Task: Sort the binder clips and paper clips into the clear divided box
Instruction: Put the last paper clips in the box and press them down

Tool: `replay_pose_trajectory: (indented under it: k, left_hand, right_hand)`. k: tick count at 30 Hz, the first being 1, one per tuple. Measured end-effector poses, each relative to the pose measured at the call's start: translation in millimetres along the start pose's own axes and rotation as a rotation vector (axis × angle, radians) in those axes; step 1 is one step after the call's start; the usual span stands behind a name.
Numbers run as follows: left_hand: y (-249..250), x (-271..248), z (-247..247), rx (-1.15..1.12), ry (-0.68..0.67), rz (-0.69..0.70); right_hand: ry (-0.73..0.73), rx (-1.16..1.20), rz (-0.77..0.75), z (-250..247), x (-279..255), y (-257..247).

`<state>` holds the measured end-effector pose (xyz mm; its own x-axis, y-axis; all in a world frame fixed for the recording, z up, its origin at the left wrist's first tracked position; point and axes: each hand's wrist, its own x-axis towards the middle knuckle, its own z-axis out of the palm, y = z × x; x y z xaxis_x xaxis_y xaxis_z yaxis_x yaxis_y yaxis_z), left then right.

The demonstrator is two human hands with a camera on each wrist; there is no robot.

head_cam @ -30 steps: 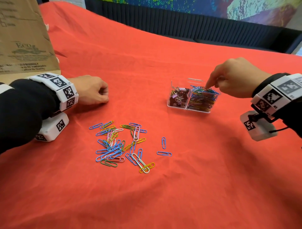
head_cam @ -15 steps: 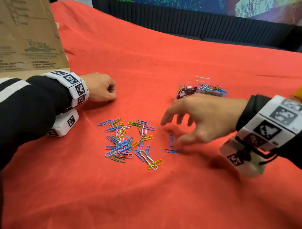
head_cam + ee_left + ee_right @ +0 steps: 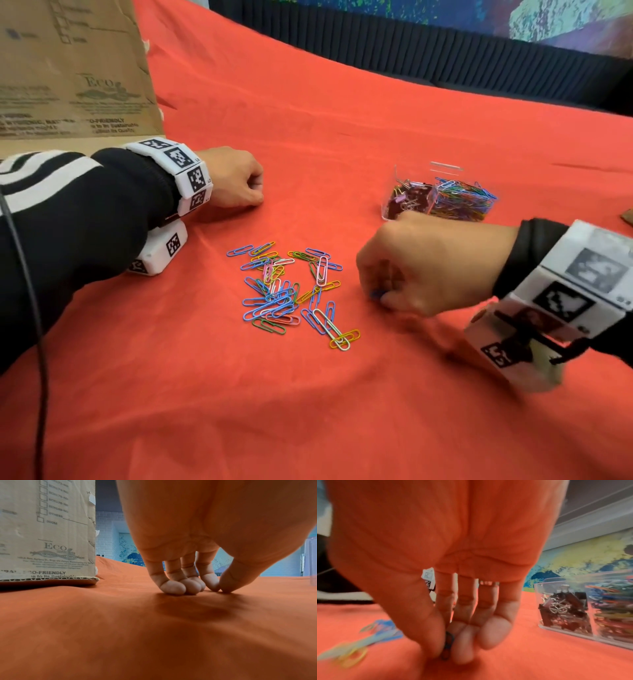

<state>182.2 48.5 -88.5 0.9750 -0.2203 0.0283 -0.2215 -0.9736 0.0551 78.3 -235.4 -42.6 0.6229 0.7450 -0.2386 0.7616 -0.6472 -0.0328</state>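
Note:
Several coloured paper clips (image 3: 291, 291) lie in a loose pile on the red cloth. The clear divided box (image 3: 387, 212) stands behind and to the right, with binder clips (image 3: 407, 202) in its left compartment and paper clips (image 3: 462, 202) in its right. My right hand (image 3: 380, 298) is down on the cloth just right of the pile, thumb and fingers pinching a blue paper clip (image 3: 448, 642). The box (image 3: 565, 580) shows to the right in the right wrist view. My left hand (image 3: 255, 195) rests on the cloth at the left, fingers loosely curled, holding nothing (image 3: 217, 588).
A brown cardboard box (image 3: 68, 68) stands at the back left, close behind my left arm, and fills the left of the left wrist view (image 3: 46, 534). The red cloth (image 3: 308, 411) covers the whole table. A dark ribbed edge runs along the far side.
My right hand has left the box, swung down and left to the cloth beside the pile, and closed on a blue clip that lay apart there. The left hand stayed put.

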Motion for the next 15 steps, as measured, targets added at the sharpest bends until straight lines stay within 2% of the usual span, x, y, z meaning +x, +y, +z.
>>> replay_pose_trajectory:
  k: [5,11,15]
  left_hand:
    - [2,-2,0,-0.009,0.011,-0.002]
    - [0,0,1,-0.019,0.012,-0.010]
    - [0,1,1,0.003,0.018,0.000]
  right_hand:
    - [0.138,0.086,-0.019,-13,35,-3]
    - [0.055,-0.020,-0.061,-11,55,-11]
    - [0.023,-0.069,-0.161,-3,56,-15]
